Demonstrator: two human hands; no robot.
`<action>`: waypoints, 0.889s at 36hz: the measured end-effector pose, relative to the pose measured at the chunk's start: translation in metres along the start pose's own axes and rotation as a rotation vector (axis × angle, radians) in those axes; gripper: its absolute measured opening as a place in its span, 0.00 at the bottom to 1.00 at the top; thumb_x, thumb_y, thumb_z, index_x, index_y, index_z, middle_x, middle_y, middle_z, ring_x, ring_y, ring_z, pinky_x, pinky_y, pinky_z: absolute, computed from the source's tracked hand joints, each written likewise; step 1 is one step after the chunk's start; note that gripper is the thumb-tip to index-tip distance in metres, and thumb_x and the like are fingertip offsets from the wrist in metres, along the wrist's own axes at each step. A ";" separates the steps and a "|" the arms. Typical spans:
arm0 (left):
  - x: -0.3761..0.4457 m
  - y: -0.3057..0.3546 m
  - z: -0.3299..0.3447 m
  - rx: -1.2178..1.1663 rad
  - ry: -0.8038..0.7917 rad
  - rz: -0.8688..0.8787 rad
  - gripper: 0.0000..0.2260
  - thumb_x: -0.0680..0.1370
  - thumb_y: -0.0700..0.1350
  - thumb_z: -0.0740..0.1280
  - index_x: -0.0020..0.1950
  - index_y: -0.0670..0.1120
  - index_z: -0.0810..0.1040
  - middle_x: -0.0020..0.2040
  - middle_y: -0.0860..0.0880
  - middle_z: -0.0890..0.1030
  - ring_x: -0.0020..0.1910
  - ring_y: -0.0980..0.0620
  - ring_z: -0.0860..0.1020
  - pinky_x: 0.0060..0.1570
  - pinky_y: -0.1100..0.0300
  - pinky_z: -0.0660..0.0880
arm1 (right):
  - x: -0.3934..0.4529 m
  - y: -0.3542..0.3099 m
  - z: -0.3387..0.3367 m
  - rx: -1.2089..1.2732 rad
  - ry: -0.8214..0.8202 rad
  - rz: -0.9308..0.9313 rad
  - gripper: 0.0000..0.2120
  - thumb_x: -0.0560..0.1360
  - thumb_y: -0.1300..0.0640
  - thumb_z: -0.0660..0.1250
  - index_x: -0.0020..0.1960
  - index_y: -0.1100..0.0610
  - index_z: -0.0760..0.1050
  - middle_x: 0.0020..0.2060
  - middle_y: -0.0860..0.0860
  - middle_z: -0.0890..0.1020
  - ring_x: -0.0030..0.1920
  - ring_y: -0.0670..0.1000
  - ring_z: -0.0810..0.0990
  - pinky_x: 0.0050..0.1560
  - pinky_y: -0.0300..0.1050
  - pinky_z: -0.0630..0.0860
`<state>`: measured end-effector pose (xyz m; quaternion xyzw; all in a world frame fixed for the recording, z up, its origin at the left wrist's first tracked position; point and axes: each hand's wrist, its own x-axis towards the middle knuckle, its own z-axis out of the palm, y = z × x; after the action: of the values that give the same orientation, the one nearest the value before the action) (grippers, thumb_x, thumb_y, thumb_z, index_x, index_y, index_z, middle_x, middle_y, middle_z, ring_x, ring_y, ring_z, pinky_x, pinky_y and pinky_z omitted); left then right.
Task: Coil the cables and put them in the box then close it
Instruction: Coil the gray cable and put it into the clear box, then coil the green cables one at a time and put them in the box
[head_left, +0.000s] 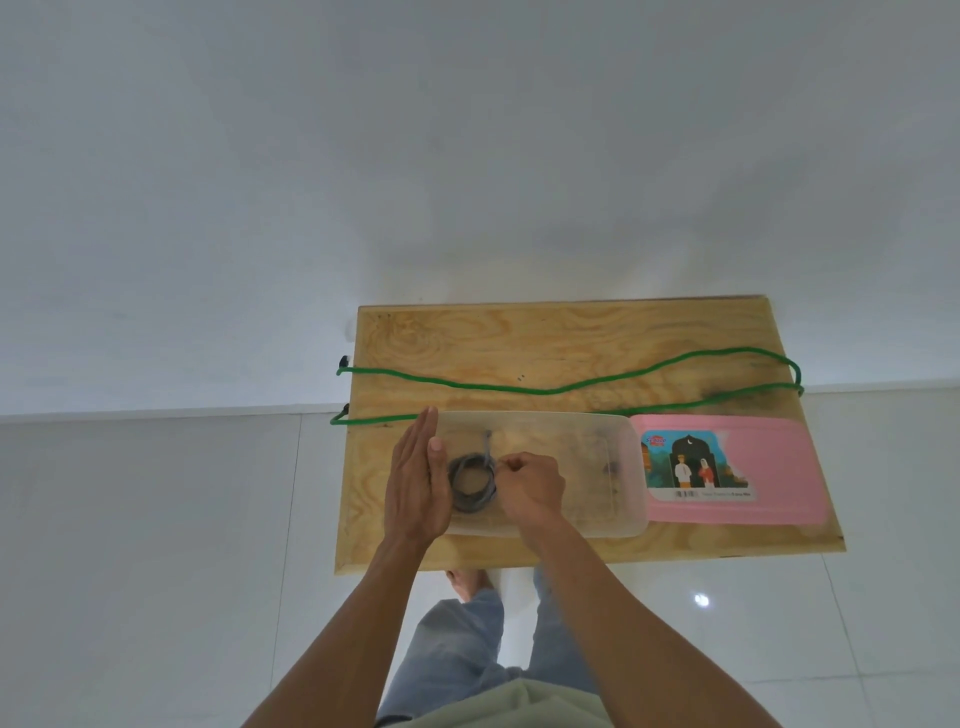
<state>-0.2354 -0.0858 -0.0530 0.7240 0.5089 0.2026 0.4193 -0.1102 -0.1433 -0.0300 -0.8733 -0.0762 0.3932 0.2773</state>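
Two hands settle a coiled grey cable (471, 484) into a clear box (571, 467) on a plywood tabletop (519, 343).

Left hand (415, 483) flat and open beside the coil, gripping nothing; right hand (530, 486) pinched closed on it. A green cable (519, 389) lies uncoiled behind, the pink lid (769, 467) right of the box. White tiled floor (156, 571), pale wall (467, 156).

Dim, flat, bluish light overall, no hard shadows. Wall (467, 156) grey and murky, darker toward upper corners. One small glare spot on the floor (702, 600), lower right, suggests an overhead lamp. Soft shadow under the table (519, 338) near edge. Image soft throughout, grain low-detail; pink lid (769, 467) smeared at its right edge. Wide-angle bend: table edges splay, arms stretched at bottom.
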 end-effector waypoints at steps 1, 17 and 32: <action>0.000 0.000 -0.001 -0.006 0.001 -0.002 0.28 0.83 0.59 0.46 0.78 0.47 0.66 0.77 0.51 0.68 0.77 0.54 0.63 0.75 0.53 0.62 | 0.000 0.000 -0.001 -0.005 -0.005 0.004 0.08 0.78 0.58 0.67 0.51 0.57 0.85 0.51 0.52 0.86 0.53 0.53 0.82 0.54 0.42 0.78; 0.002 0.001 -0.005 0.006 -0.003 -0.016 0.29 0.83 0.59 0.46 0.77 0.46 0.67 0.76 0.49 0.69 0.76 0.52 0.65 0.75 0.52 0.63 | -0.003 -0.001 -0.006 -0.184 -0.192 0.104 0.18 0.69 0.55 0.69 0.55 0.64 0.78 0.50 0.58 0.82 0.44 0.57 0.82 0.33 0.41 0.75; 0.005 0.009 -0.010 0.036 -0.024 -0.031 0.22 0.86 0.52 0.49 0.77 0.46 0.67 0.76 0.49 0.69 0.76 0.52 0.64 0.75 0.55 0.61 | -0.005 -0.010 -0.022 -0.325 -0.150 -0.006 0.14 0.78 0.56 0.60 0.55 0.64 0.78 0.59 0.58 0.77 0.59 0.59 0.77 0.58 0.48 0.77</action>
<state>-0.2359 -0.0783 -0.0407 0.7259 0.5186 0.1782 0.4152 -0.0967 -0.1459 -0.0100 -0.8745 -0.1617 0.4391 0.1274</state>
